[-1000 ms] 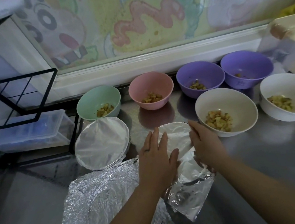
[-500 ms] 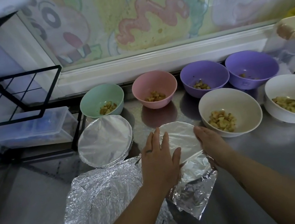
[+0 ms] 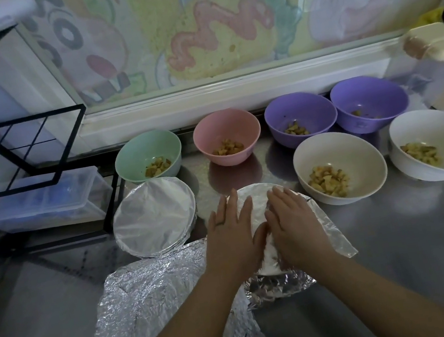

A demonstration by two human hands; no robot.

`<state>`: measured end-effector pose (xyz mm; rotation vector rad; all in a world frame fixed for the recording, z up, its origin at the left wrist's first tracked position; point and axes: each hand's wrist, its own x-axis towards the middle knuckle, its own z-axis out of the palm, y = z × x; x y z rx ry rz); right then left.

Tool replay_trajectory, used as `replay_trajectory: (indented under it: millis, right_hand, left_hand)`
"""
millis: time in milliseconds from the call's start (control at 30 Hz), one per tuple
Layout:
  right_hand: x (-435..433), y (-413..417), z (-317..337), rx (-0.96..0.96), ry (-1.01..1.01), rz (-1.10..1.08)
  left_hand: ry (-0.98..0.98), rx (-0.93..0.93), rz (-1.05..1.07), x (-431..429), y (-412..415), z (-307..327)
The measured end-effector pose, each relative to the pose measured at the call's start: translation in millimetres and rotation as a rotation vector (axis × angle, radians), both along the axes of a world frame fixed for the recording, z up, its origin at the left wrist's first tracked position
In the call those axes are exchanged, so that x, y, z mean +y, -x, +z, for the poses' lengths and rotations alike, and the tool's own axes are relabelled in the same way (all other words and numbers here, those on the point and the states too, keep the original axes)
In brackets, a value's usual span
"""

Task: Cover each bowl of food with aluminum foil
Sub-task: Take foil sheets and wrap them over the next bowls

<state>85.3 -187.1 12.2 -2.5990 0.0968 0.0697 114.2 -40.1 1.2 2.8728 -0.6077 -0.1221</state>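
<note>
Both hands lie flat with fingers straight and slightly spread on the foil sheet (image 3: 254, 195) draped over a bowl at the near middle of the bench (image 3: 417, 238). The left hand (image 3: 231, 231) presses its left half and the right hand (image 3: 294, 223) its right half, thumbs almost meeting over the centre. The bowl itself is hidden under the foil. Loose edges of the sheet stick out past the right hand and crumple below both wrists.

The bench is dull grey metal. Behind it runs a wall (image 3: 219, 21) painted with pastel cartoon faces. A black wire rack (image 3: 21, 154) stands at the left over a clear plastic box (image 3: 44, 201), and a cream appliance (image 3: 441, 49) sits at the far right.

A large crumpled foil length (image 3: 155, 303) lies under the left forearm. Just left of the left hand stands a covered bowl (image 3: 154, 218), its foil smooth and tucked round the rim. To the right of the hands stand a white bowl (image 3: 439, 138) and a beige bowl (image 3: 339, 157). Along the back are two purple bowls (image 3: 369, 96) (image 3: 299, 111), a pink bowl (image 3: 226, 132) and a green bowl (image 3: 150, 151). All six are uncovered, and each holds a little chopped yellowish food.
</note>
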Motion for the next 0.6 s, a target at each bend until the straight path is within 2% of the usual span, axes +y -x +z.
replay_trajectory:
  millis: [67, 133, 400, 500, 600]
  right_hand:
    - [-4, -1, -4, 0.014, 0.071, -0.012]
    - [-9, -2, -9, 0.039, 0.029, -0.048]
    - [-32, -2, -25, 0.095, -0.759, -0.444]
    - [-30, 0, -22, 0.098, -0.950, -0.508]
    - [-30, 0, -16, 0.143, -1.054, -0.491]
  left_hand:
    - [0.002, 0.007, 0.021, 1, 1, -4]
    - [0.009, -0.001, 0.028, 0, 3, -4]
    - [0.026, 0.014, 0.059, -2, 5, -3]
    - [0.034, 0.015, 0.078, -3, 6, -2]
    - [0.027, 0.027, 0.108, -4, 10, 0]
